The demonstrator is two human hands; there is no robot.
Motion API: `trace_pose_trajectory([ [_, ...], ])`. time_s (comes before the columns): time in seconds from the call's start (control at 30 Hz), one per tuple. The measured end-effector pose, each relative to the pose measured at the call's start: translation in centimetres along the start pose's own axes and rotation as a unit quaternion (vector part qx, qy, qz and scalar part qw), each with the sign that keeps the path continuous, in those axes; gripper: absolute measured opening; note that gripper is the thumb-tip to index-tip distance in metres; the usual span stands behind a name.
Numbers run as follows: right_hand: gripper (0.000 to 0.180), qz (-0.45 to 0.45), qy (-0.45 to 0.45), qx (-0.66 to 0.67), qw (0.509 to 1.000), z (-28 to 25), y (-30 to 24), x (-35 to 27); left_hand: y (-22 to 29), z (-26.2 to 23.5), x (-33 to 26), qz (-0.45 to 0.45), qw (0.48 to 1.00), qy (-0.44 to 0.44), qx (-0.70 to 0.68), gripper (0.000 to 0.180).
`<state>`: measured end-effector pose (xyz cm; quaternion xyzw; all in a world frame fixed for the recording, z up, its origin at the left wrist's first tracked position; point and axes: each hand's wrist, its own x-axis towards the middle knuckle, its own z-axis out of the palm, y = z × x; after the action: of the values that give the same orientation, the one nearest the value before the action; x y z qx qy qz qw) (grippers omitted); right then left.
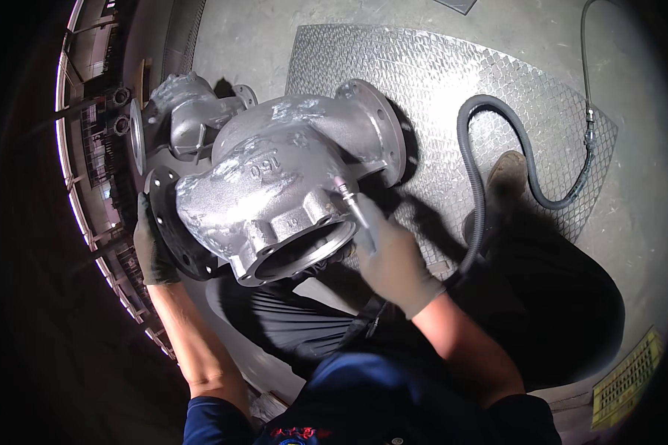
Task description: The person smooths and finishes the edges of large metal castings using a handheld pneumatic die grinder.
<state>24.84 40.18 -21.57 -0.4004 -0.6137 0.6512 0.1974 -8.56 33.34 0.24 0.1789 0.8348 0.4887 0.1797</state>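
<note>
A large grey cast-metal valve body (274, 170) with round bolt-holed flanges lies in front of me, its round opening turned toward me. My left hand (153, 245), in a grey glove, grips the rim of its left flange (172, 222). In my gloved right hand (393, 259) is a slim air die grinder (356, 210). Its small pink grinding stone (339, 182) is at the casting's surface, just above the opening; contact is hard to make out. Pale scuffed patches mark the casting. My right fingers partly hide the grinder's body.
Another grey casting (189, 119) stands behind on the left. A ribbed grey hose (523, 137) loops over the metal tread plate (416, 59) and joins a thinner line (585, 59). My shoe (508, 174) rests on the plate. A yellow grate (627, 378) lies at the lower right.
</note>
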Motion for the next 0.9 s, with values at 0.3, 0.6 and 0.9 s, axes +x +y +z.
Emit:
trace_pose_trajectory([
  [0.3, 0.051, -0.09, -0.002, 0.02, 0.996, -1.1, 1.2, 2.3, -0.3, -0.7, 0.1, -0.009, 1.0, 0.006, -0.014, 0.056],
  [0.6, 0.053, -0.029, -0.012, -0.016, 0.999, -1.4, 1.2, 2.5, -0.3, -1.2, 0.2, -0.026, 0.999, 0.021, 0.0, 0.054],
  [0.9, 0.043, -0.059, -0.062, 0.049, 0.995, -2.9, 2.4, 5.2, -0.2, -1.0, 0.5, -0.009, 1.0, -0.002, -0.028, 0.056],
])
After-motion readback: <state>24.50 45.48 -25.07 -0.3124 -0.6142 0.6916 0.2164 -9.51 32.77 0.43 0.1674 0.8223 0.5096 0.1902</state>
